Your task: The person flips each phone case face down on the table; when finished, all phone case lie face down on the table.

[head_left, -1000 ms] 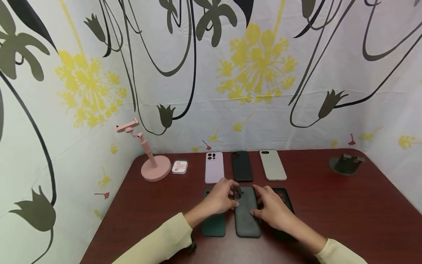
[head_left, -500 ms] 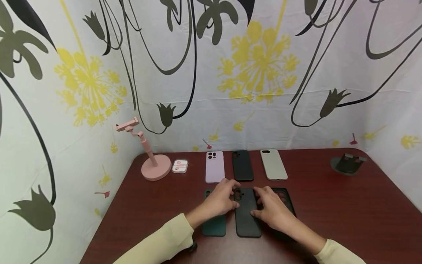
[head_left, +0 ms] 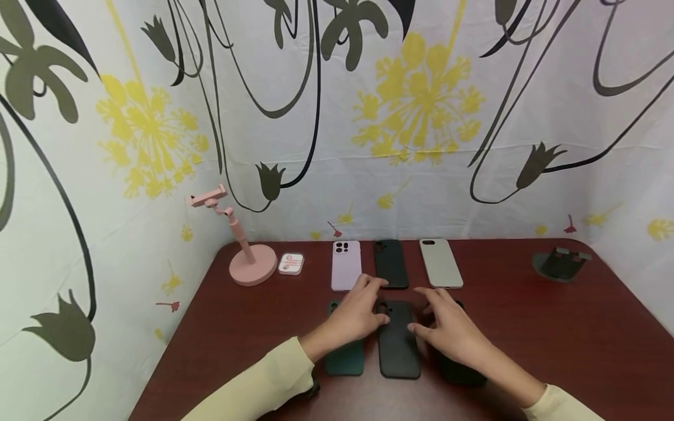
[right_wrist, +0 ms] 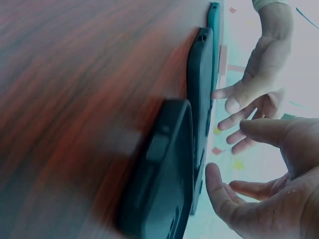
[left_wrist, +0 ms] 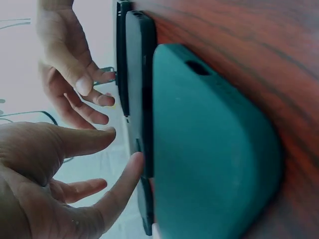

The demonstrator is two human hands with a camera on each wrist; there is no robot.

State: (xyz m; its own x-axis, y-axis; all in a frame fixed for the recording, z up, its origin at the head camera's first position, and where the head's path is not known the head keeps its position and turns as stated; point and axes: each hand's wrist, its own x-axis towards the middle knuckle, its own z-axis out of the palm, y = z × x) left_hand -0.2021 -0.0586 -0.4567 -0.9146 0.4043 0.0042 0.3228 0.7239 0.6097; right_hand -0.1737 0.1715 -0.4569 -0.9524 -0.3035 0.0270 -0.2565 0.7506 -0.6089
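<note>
A black phone case (head_left: pixel 400 349) lies back up on the table between my two hands, in the middle of the front row. My left hand (head_left: pixel 359 310) hovers at its upper left with fingers loosely bent; in the left wrist view the index fingertip overlaps its edge. To its right, my right hand (head_left: pixel 451 328) has thumb and fingers spread apart, holding nothing. A green phone case (left_wrist: pixel 204 144) lies under my left hand, its flat back up. Beneath my right hand is another black case (right_wrist: pixel 167 184), its hollow inside facing up, partly hidden in the head view.
Behind stand-by hands, a back row holds a lilac case (head_left: pixel 346 269), a dark case (head_left: pixel 391 263) and a pale case (head_left: pixel 441 264). A pink phone stand (head_left: pixel 253 266) and small square packet (head_left: pixel 291 264) sit left. A dark stand (head_left: pixel 561 264) sits right on the brown table (head_left: pixel 532 345).
My right hand has come away from the middle black case and shifted right, its fingers spreading. My left hand has lifted slightly. The case stays about where it was.
</note>
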